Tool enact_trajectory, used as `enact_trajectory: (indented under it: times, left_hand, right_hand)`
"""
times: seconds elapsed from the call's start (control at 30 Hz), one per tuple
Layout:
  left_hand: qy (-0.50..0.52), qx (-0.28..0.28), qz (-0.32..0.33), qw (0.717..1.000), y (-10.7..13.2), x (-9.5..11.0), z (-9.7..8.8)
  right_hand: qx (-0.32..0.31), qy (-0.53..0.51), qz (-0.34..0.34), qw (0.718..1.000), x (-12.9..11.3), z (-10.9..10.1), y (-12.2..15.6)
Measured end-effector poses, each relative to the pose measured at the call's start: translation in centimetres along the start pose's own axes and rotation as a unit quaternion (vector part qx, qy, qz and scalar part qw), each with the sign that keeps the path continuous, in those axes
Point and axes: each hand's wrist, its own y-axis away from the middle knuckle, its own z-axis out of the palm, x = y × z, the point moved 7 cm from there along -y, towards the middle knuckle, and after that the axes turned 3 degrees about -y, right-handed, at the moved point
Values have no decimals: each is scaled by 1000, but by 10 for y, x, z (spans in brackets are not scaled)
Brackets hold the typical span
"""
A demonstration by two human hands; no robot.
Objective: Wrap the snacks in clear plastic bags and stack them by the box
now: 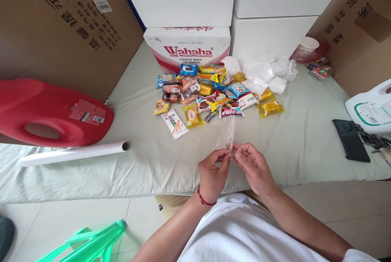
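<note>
At the tabletop's [171,168] near edge: clear plastic bag [230,130] in a pinch

Left hand [214,169]: thumb and forefinger closed on the bag's near end. Right hand [255,167]: fingertips brought up to the same spot; cannot tell whether pinching or only touching. Hands nearly together, neither clearly nearer. Bag lies directly ahead of the fingertips, long axis pointing away from the body, toward the snack pile [193,116]. Far end close to a dark-red packet [231,112]; contact there unclear. White-wrapped roll [76,153] well apart, leftward.

Clear plastic [231,129], partly hidden by the fingertips [226,158]
</note>
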Motion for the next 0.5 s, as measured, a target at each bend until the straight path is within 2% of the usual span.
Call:
enact_trajectory:
  times: [0.2, 0.3, 0.4, 0.5]
  left_hand:
    - [-60, -21, 71, 995, 4, 16, 1]
    - [-64, -29, 77, 995, 6, 16, 2]
    - [-35, -32, 24, 999, 4, 8, 1]
    - [24, -22, -61, 998, 1, -6, -2]
  right_hand:
    - [7, 79, -27, 996, 1, -2, -6]
    - [13, 107, -53, 993, -3, -4, -7]
    - [8, 127, -60, 990, -8, -6, -8]
    - [12, 96, -29, 995, -10, -12, -11]
